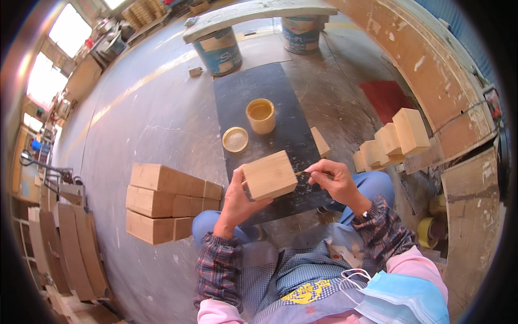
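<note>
My left hand [235, 198] grips a pale wooden block or box [270, 175] from its left side and below, thumb along the near edge. In a pinch, my right hand [335, 181] holds a small thin dark tool [302, 173]. Its tip meets the right face of the block; whether it is a brush or a blade is too small to tell. Beyond the block, a round wooden cup [261, 120] stands on a dark board [253, 86]. A round lid or shallow dish [235, 140] with a whitish middle lies beside it.
Stacked wooden boxes [156, 201] sit on the floor to my left. More wooden blocks [410, 131] line up at the right, near a red mat [386, 100]. A plank bench [259, 17] rests on blue buckets [217, 53] ahead. Yellow tape rolls [429, 232] lie right.
</note>
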A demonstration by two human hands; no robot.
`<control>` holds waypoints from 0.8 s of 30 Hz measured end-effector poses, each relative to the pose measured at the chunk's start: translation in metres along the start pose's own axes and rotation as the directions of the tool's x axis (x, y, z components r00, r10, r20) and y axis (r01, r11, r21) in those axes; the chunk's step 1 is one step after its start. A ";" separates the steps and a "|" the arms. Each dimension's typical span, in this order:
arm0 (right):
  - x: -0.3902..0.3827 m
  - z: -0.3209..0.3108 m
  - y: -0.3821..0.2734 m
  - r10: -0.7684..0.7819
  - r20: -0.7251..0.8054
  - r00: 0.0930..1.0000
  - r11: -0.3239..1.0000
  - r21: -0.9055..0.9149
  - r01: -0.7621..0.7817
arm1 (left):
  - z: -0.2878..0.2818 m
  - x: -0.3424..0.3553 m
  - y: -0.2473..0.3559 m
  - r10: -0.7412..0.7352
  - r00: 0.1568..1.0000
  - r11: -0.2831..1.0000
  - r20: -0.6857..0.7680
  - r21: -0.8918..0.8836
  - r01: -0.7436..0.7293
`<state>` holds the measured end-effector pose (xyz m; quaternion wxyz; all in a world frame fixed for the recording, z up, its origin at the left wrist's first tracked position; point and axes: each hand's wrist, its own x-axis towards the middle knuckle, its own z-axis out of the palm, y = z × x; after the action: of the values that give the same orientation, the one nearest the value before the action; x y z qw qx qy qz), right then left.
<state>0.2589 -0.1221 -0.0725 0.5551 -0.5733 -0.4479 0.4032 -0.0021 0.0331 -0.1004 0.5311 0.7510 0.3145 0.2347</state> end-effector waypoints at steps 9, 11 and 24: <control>-0.013 -0.003 0.005 0.005 -0.027 1.000 0.995 0.098 -0.003 | 0.001 -0.002 0.003 0.034 0.998 0.998 -0.044 0.054 -0.032; -0.017 -0.006 0.002 -0.006 -0.047 0.999 0.994 0.112 0.012 | 0.000 -0.001 0.012 0.081 0.995 0.992 -0.065 0.101 -0.074; -0.019 -0.004 -0.015 -0.033 -0.142 0.989 0.997 0.065 0.042 | 0.018 0.001 0.064 0.256 0.967 0.859 0.010 0.456 -0.233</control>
<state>0.2562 -0.1417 -0.0575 0.6118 -0.5727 -0.4045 0.3663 0.0247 0.0068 -0.0457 0.2989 0.8815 0.2762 0.2394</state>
